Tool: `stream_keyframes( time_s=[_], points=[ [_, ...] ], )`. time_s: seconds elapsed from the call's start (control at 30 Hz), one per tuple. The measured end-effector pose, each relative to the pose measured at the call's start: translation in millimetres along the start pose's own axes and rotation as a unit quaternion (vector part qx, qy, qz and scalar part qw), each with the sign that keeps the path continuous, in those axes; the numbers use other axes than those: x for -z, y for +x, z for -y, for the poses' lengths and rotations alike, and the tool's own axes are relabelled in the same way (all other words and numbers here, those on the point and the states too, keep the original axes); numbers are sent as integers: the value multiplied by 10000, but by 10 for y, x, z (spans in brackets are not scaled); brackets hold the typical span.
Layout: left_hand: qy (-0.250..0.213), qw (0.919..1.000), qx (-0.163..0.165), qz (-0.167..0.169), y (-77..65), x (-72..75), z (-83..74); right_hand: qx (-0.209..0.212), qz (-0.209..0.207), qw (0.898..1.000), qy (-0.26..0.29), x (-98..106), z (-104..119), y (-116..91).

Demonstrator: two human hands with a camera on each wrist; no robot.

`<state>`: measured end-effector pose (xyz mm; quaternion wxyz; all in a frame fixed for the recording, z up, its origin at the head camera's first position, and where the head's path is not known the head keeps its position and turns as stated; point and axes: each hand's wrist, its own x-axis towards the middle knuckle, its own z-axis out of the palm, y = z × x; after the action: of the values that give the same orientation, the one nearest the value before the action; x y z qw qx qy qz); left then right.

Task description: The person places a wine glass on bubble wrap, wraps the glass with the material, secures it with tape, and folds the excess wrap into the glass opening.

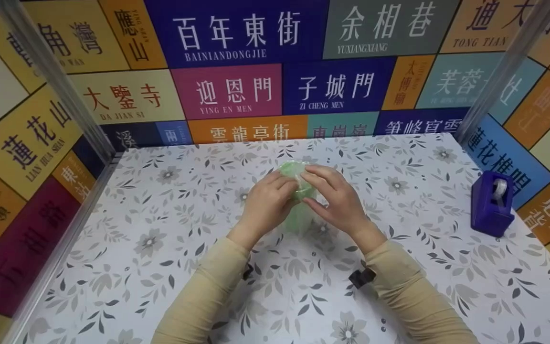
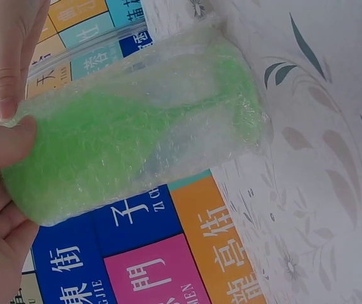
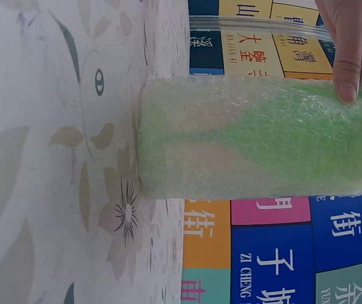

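Note:
A green goblet [image 1: 294,220] wrapped in clear bubble wrap [image 3: 187,168] stands upright on the table, with both hands around its top. Through the wrap, the wide bowl [image 2: 92,133], narrow stem and base [image 2: 241,95] show in the left wrist view. My left hand [image 1: 270,198] grips the wrapped rim from the left, fingers bent over it and thumb against the side. From the right, my right hand [image 1: 334,196] holds the rim between its fingers and thumb. The right thumb [image 2: 6,104] presses the upper edge of the wrap. Part of the rim is hidden under the fingers.
A purple tape dispenser [image 1: 492,205] with a roll of clear tape stands at the table's right edge. The tabletop [image 1: 198,267] has a grey leaf and flower print. Colourful sign-covered panels [image 1: 237,91] rise behind and on both sides.

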<state>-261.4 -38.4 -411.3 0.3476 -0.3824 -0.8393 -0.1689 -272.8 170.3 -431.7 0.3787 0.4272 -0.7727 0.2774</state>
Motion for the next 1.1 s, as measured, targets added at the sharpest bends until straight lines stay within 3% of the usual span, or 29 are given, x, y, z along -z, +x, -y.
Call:
stream_keyframes(
  time_s=[0.67,1.1],
  points=[
    [207,9991,226,277,20,-28,2,15,543,9979,-350,-4,0,37],
    [313,9995,40,91,16,-15,10,65,670,9975,-212,-1,12,106]
  ],
)
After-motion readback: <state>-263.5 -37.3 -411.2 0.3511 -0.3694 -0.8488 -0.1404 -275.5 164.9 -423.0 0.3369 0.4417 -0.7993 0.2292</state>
